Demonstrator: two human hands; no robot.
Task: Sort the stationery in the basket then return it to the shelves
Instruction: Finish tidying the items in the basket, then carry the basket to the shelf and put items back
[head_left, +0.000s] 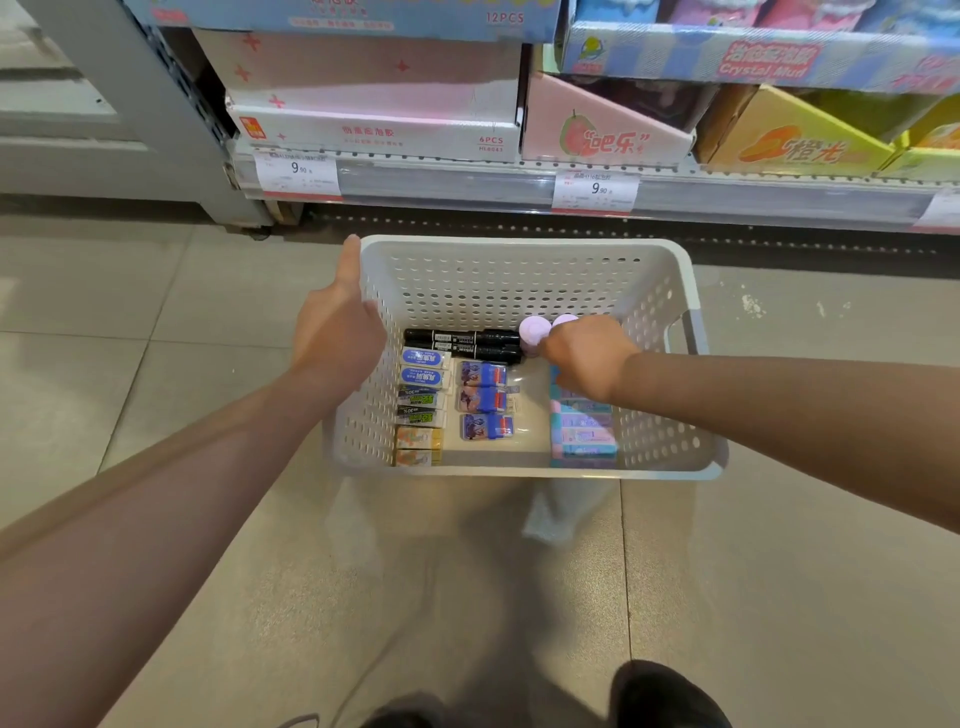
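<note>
A white perforated basket (524, 248) stands on the floor below the shelves. Inside lie two black markers (462, 343), a left column of erasers (422, 400), three blue sharpener packs (485, 400) in the middle and a pastel stack (584, 434) on the right. My left hand (337, 332) grips the basket's left wall, thumb along the rim. My right hand (584, 356) is down inside the basket at the back right, fingers closed around a round pink-lilac item (532, 332); a second round one (565, 320) shows just behind the hand.
The shelf edge (519, 182) with price tags runs just beyond the basket, carrying pink (597, 124), white (374, 130) and orange (789, 135) display boxes. A grey upright (156, 104) stands at left. My dark shoes (665, 696) are on the tiled floor below.
</note>
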